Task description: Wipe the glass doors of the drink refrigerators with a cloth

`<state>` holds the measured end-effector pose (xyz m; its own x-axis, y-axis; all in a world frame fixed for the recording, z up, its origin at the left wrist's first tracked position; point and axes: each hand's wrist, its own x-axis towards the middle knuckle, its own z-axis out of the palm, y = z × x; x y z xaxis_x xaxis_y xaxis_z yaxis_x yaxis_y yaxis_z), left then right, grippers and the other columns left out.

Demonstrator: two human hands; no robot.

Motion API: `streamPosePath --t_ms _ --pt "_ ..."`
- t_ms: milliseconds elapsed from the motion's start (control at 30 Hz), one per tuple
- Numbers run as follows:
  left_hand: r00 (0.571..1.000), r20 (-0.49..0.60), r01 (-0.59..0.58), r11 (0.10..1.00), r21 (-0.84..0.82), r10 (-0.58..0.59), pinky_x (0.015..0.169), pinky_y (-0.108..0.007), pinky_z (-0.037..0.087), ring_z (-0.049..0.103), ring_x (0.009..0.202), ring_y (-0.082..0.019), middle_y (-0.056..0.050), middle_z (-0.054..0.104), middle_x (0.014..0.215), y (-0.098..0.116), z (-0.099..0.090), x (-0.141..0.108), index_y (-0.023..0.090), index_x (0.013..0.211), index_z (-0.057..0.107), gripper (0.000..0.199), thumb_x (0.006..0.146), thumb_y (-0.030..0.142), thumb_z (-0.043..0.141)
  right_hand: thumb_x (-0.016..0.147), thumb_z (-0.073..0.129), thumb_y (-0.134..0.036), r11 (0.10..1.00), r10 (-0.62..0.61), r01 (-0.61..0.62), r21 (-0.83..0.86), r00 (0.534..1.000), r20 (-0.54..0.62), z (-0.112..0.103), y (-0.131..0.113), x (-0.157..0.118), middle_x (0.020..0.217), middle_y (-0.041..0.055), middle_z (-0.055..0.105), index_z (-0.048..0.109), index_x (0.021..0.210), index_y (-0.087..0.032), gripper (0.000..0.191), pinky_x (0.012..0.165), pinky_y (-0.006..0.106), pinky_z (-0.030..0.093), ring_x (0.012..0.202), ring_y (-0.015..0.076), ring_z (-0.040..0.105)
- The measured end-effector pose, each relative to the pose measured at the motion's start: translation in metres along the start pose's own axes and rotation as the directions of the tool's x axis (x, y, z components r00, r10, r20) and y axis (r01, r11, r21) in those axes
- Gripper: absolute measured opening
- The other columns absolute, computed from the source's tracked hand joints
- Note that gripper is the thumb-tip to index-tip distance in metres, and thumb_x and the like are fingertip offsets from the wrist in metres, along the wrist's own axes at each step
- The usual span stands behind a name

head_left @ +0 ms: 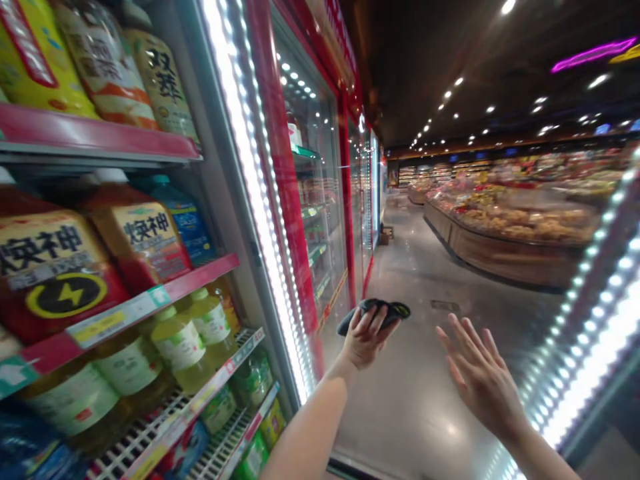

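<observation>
The open cooler is seen at an angle, with the light strip (255,200) along its inner edge as landmark. Left of the light strip, on the upper shelf (100,133), stand a yellow package (43,60), a bottle with a white and orange label (107,67) and a pale bottle (160,80) whose label begins "双". Also left of it, on the middle shelf (195,277), are two large bottles of red-brown drink (55,260), both labelled "焕神"; the nearer label carries a lightning bolt in a yellow ring. Next to them is a blue bottle (183,220). Below, still left of the light strip, bottles of yellow-green drink (180,343) with pale green labels share a wire shelf (150,427); the print is too blurred to read. Green bottles (253,373) sit lower. Right of the light strip are a red-framed glass cooler (320,193) holding stocked shelves and, farther right, a curved display island (510,253) heaped with goods. My left hand (365,343), right of the light strip, grips a dark cloth (373,316) above the floor (400,400), fingers bent over it. My right hand (483,387), farther right, is open, fingers extended and spread.
</observation>
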<state>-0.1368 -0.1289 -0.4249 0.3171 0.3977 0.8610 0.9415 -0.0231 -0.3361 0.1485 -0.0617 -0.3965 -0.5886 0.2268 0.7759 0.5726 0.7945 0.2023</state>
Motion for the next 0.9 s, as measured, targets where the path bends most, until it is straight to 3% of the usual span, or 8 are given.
streamPosePath --t_ms 100,233,333,400,533,633,767,900 --pt "0.976 0.033 -0.215 0.975 -0.064 0.217 0.121 -0.031 0.033 0.056 0.13 -0.012 0.013 0.064 0.138 -0.021 -0.022 -0.021 0.051 0.13 0.061 0.045 0.098 0.022 0.051 0.098 0.045 -0.011 0.996 0.068 -0.064 -0.067 0.996 0.057 -0.006 0.015 -0.014 0.165 0.0097 0.029 0.008 0.163 -0.031 0.077 0.118 0.06 0.036 0.15 0.0311 0.032" --pt "0.992 0.032 -0.12 0.992 -0.023 0.121 0.126 -0.052 0.021 0.048 0.14 -0.024 0.002 0.061 0.144 -0.054 -0.024 0.01 0.041 0.138 0.059 0.05 0.094 0.018 0.054 0.098 0.043 -0.012 0.984 0.156 -0.145 -0.1 0.982 0.107 -0.007 0.033 -0.026 0.167 0.0083 0.022 0.0 0.163 -0.031 0.079 0.114 0.06 0.043 0.153 0.0342 0.021" --pt "0.986 -0.018 0.166 0.984 0.06 -0.166 0.124 -0.064 0.015 0.029 0.151 -0.036 -0.009 0.044 0.158 -0.029 -0.001 0.054 0.032 0.147 0.051 0.058 0.091 0.025 0.062 0.096 0.04 -0.008 0.982 0.174 -0.163 -0.093 0.978 0.118 0.001 0.035 -0.029 0.169 0.0075 0.016 -0.006 0.162 -0.029 0.083 0.113 0.059 0.045 0.154 0.035 0.012" --pt "0.981 -0.035 0.193 0.978 0.083 -0.19 0.126 -0.063 0.012 0.021 0.154 -0.034 -0.006 0.038 0.162 0.004 0.014 0.067 0.036 0.15 0.047 0.062 0.09 0.03 0.064 0.095 0.039 -0.006 0.981 0.179 -0.168 -0.097 0.977 0.116 0.006 0.035 -0.029 0.169 0.0067 0.013 -0.007 0.162 -0.029 0.084 0.113 0.059 0.045 0.154 0.0348 0.01" --pt "0.963 0.068 -0.264 0.964 0.015 0.262 0.129 -0.054 0.009 0.017 0.155 -0.023 0.006 0.037 0.163 0.045 0.02 0.04 0.041 0.15 0.044 0.058 0.094 0.034 0.057 0.091 0.037 0.0 0.988 0.14 -0.13 -0.085 0.981 0.132 0.003 0.045 -0.028 0.169 0.0051 0.015 0.0 0.162 -0.029 0.085 0.112 0.052 0.048 0.154 0.0311 0.011" --pt "0.92 0.097 -0.379 0.925 -0.031 0.38 0.129 -0.047 0.015 0.025 0.153 -0.018 0.007 0.039 0.161 0.034 0.009 0.02 0.04 0.149 0.045 0.056 0.095 0.025 0.054 0.087 0.038 0.003 0.997 0.062 -0.053 -0.054 0.983 0.175 -0.008 0.061 -0.032 0.168 0.0073 0.021 0.015 0.162 -0.023 0.082 0.112 0.047 0.049 0.154 0.0285 0.016" --pt "0.97 0.108 -0.213 0.975 -0.068 0.219 0.126 -0.042 0.025 0.035 0.15 -0.018 0.0 0.041 0.161 0.01 -0.005 0.064 0.032 0.154 0.038 0.061 0.097 0.016 0.048 0.087 0.041 0.002 0.998 -0.033 0.045 -0.052 0.979 0.2 -0.022 0.085 -0.047 0.164 0.0089 0.032 0.037 0.155 -0.018 0.071 0.117 0.054 0.042 0.154 0.0272 0.022" --pt "0.998 0.069 -0.004 0.997 -0.078 0.009 0.126 -0.047 0.025 0.033 0.151 -0.025 -0.008 0.035 0.164 0.038 0.009 0.135 0.028 0.156 0.036 0.062 0.097 0.019 0.051 0.084 0.044 0.001 0.994 -0.06 0.078 -0.077 0.977 0.205 -0.027 0.1 -0.058 0.163 0.0072 0.035 0.048 0.149 -0.018 0.067 0.118 0.053 0.04 0.153 0.0275 0.026"
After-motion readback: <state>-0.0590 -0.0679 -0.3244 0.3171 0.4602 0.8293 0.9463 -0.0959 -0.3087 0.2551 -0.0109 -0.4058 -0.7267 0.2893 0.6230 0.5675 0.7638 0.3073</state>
